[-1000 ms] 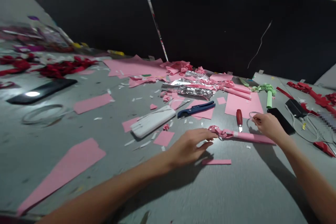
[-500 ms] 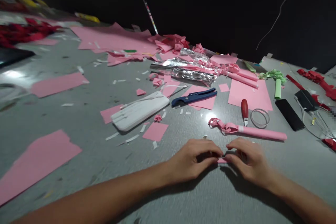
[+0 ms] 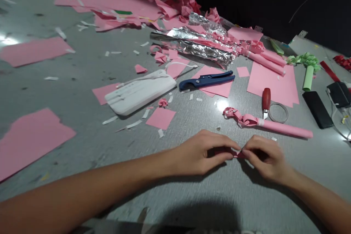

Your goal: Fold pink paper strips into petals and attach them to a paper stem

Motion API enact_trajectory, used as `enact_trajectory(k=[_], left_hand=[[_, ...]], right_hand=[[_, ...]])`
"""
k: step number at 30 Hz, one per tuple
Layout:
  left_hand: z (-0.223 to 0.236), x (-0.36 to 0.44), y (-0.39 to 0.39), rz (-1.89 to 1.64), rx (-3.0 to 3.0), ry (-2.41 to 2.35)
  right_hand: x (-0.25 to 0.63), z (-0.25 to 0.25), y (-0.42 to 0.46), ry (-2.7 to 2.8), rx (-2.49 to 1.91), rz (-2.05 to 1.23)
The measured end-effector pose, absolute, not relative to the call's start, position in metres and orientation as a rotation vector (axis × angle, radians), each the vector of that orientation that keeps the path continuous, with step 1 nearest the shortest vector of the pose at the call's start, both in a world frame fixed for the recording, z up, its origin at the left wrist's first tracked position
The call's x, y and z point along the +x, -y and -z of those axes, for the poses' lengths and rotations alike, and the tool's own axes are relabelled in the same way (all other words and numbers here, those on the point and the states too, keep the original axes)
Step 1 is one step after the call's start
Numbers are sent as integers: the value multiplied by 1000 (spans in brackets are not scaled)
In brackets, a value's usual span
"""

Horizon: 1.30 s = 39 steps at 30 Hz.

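Both hands meet over the grey table (image 3: 192, 197) near its front. My left hand (image 3: 203, 151) and my right hand (image 3: 264, 157) pinch the two ends of a small pink paper strip (image 3: 236, 153), fingers closed, most of the strip hidden beneath them. Just beyond the hands lies a rolled pink paper stem with a curled flower head (image 3: 263, 123). A red-handled knife (image 3: 265, 102) and a wire ring (image 3: 278, 112) lie beside it.
A white case (image 3: 139, 91), blue cutters (image 3: 205, 79), crumpled foil (image 3: 203, 44), pink sheets and scraps (image 3: 30, 139) cover the table. At the right lie a green paper roll (image 3: 307, 76), a black phone (image 3: 318, 109) and a charger with cable (image 3: 340, 95). A dark wall stands behind.
My right hand left the wire ring and both hands came together on the pink strip near the front edge. The view tilted down and closer to the table.
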<state>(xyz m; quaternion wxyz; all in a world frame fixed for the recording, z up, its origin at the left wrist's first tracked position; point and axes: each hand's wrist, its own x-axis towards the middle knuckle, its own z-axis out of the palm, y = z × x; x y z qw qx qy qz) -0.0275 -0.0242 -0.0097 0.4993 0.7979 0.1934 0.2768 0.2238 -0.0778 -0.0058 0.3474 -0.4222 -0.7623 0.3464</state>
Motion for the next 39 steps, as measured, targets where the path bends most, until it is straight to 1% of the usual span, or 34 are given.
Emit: enact_trajectory(k=[5, 9, 11, 20, 28, 34, 39], left_hand=[[14, -31, 23, -843, 2250, -482], [17, -29, 25, -690, 2612, -214], [19, -27, 27, -618, 2704, -115], [29, -26, 24, -555, 2822, -366], [31, -25, 23, -579, 2843, -334], [27, -25, 22, -520, 2916, -274], [27, -25, 22, -579, 2891, -287]], right_hand=[[230, 5, 75, 1792, -1325, -942], [235, 8, 74, 1700, -1390, -1032], [237, 11, 73, 1671, -1407, -1085], [238, 18, 67, 1694, -1494, -1155], [239, 19, 63, 1621, -1538, -1179], [237, 17, 60, 1643, -1531, -1183], [237, 18, 60, 1654, -1523, -1163]])
